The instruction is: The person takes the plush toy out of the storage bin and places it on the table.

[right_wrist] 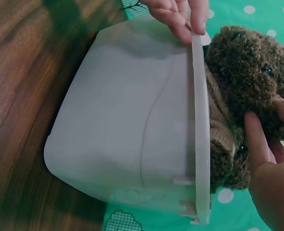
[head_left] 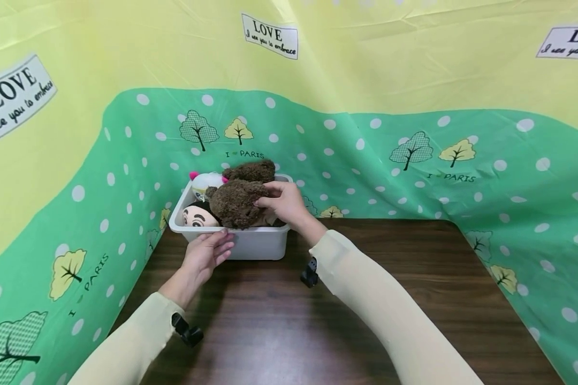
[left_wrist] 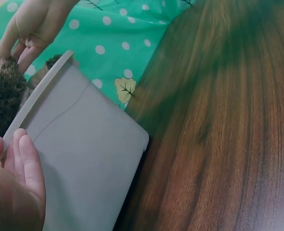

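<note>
A white plastic bin (head_left: pixel 257 247) stands on the table, filled with soft toys. My left hand (head_left: pixel 207 250) pinches its front rim, thumb on top and fingers against the outer wall. A brown curly-furred teddy bear (head_left: pixel 236 203) lies on top in the bin, its head above the rim. My right hand (head_left: pixel 285 202) grips the bear's head from the right, thumb and fingers pressed into the fur, as the right wrist view shows. Part of a knitted tan garment (right_wrist: pixel 219 130) shows on the bear, below the head. The bear's lower body is hidden by the bin wall.
Also in the bin are a doll's face (head_left: pixel 198 215) with thick brows, a white toy (head_left: pixel 207 182) with pink tips, and more brown plush (head_left: pixel 252 171) behind. A green and yellow printed cloth (head_left: pixel 366 160) hangs behind the dark wooden table (head_left: pixel 390 256).
</note>
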### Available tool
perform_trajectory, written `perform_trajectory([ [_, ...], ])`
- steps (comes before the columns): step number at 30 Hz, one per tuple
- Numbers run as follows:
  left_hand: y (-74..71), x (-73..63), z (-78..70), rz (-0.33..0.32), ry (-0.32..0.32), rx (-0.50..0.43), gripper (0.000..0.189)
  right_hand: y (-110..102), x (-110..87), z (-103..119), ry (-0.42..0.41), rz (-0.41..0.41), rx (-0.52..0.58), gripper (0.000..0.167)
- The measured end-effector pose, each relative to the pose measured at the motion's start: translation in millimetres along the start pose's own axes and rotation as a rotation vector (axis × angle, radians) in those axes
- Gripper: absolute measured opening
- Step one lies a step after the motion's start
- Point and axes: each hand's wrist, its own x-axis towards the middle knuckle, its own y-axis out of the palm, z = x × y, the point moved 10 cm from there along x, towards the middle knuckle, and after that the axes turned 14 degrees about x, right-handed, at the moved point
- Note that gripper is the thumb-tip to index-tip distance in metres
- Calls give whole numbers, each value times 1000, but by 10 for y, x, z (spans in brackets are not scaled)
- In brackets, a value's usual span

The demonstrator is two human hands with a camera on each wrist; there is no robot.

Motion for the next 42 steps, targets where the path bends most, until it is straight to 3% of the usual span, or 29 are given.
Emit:
perform_trajectory([
  [9, 42, -33, -5, -14, -3, 22, 18, -126, -41, 43, 7, -9, 167, 55],
  [16, 6, -66, -14, -25, -11, 21, 21, -131, -75, 198, -19, 1, 283, 51],
  [25, -5, -72, -14, -29, -23, 31, 20, -268, -143, 561, -106, 11, 370, 38],
  [42, -8, -48, 20, -61, -12, 43, 19, -673, -348, 1282, -239, -42, 584, 33],
])
